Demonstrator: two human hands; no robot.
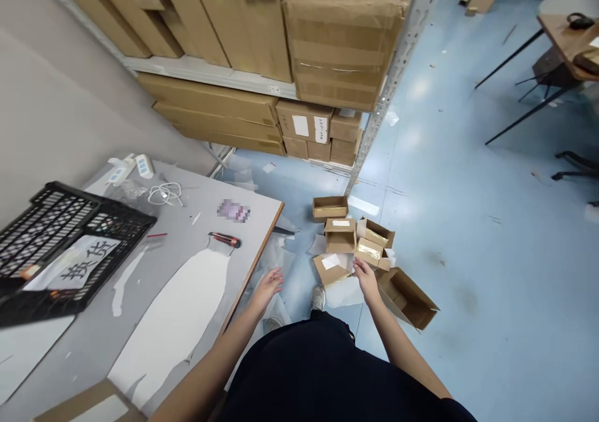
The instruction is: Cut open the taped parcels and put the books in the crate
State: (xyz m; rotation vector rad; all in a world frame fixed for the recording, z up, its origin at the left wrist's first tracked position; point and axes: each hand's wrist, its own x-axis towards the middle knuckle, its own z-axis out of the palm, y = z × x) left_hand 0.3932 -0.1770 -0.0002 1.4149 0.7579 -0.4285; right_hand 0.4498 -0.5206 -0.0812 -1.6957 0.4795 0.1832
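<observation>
My left hand (267,289) hangs open over the floor beside the table's front edge, touching nothing I can make out. My right hand (367,282) reaches down with bunched fingers among several small kraft cardboard boxes (340,235) on the floor. Its fingertips are close to a gold-lined open box (372,253) and a box with a white label (330,269). A larger open carton (407,298) lies on its side to the right. Whether the right hand holds something small is hidden.
A grey table (187,222) to my left carries a black plastic crate (70,241), a red utility knife (225,240), white power strips (126,169) and a white cable (165,193). Metal shelving (344,41) stacked with cartons stands ahead. Blue floor (468,191) stretches right.
</observation>
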